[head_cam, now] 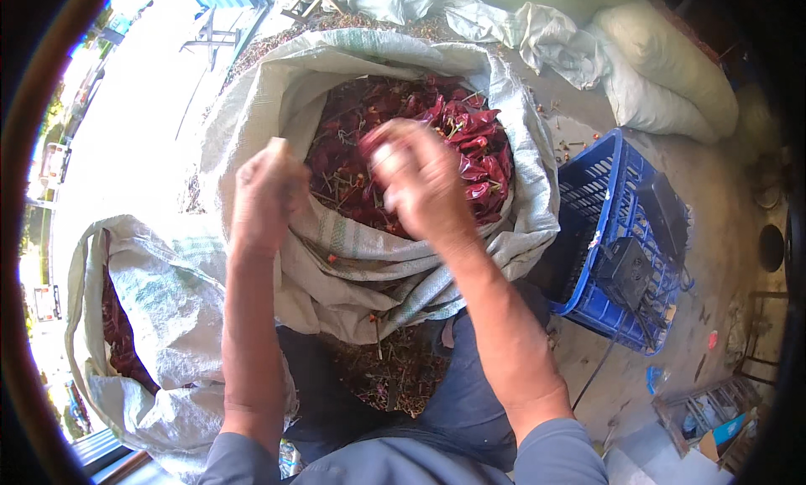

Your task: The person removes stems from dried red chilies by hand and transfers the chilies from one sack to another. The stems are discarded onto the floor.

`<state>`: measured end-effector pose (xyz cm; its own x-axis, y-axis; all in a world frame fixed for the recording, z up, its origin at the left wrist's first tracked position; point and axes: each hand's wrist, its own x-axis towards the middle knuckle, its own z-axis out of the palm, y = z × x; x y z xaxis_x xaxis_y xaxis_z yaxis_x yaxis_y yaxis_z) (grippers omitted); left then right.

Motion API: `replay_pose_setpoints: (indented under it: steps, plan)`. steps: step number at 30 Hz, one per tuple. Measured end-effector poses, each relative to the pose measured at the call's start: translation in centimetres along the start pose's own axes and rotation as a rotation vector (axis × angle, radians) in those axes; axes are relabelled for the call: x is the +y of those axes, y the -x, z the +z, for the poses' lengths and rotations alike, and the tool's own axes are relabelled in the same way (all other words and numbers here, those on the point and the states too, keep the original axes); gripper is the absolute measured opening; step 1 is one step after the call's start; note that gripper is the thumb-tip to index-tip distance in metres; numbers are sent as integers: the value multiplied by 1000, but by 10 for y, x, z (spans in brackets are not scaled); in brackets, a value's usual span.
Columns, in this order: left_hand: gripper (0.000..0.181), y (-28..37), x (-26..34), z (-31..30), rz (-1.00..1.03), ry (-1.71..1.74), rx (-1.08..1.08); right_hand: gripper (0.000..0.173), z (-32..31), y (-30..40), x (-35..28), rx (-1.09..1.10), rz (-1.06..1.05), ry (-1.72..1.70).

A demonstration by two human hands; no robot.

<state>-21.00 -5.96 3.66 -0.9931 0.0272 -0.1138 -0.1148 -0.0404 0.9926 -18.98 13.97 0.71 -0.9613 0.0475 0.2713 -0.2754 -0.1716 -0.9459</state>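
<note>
A large white woven sack [378, 252] with a rolled-down rim stands open before me, holding dried red chili peppers [482, 164] and some loose stems. Over its left rim is my left hand [267, 189], fingers curled and blurred; whether it holds anything is unclear. My right hand [419, 176] is above the peppers, blurred by motion, with a dark red pepper [378, 137] at its fingers. At the lower left, a second woven sack [170, 321] shows dark red peppers [119, 334] through its opening.
Right of the large sack, a blue plastic crate [604, 233] lies on its side with black devices on it. Full white sacks [661, 76] lie at the upper right. Stems and debris [397, 372] cover the floor between my legs. A folding stool [308, 0] stands at the top.
</note>
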Motion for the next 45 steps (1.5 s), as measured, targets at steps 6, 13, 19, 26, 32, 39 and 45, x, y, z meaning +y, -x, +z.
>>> replay_pose_setpoints:
  steps: [6,13,19,26,32,39,45]
  plan:
    - [35,-35,-43,19,296,-898,15,16,-16,-10,-4,213,226,-372]
    - [20,-39,-45,36,201,-850,-8,12,-19,-14,3,270,379,-366]
    - [28,-20,-18,30,191,-132,18,8,-15,-14,9,203,370,-305]
    - [40,-12,-23,26,268,-247,-119,31,9,-8,13,33,4,304]
    - [34,-4,-21,35,167,-116,-61,15,5,-14,9,56,299,-258]
    - [34,-16,-25,7,179,-203,-39,14,-3,-16,6,226,311,-213]
    - [34,-3,-11,14,219,-400,-49,26,-2,-8,12,7,-192,528]
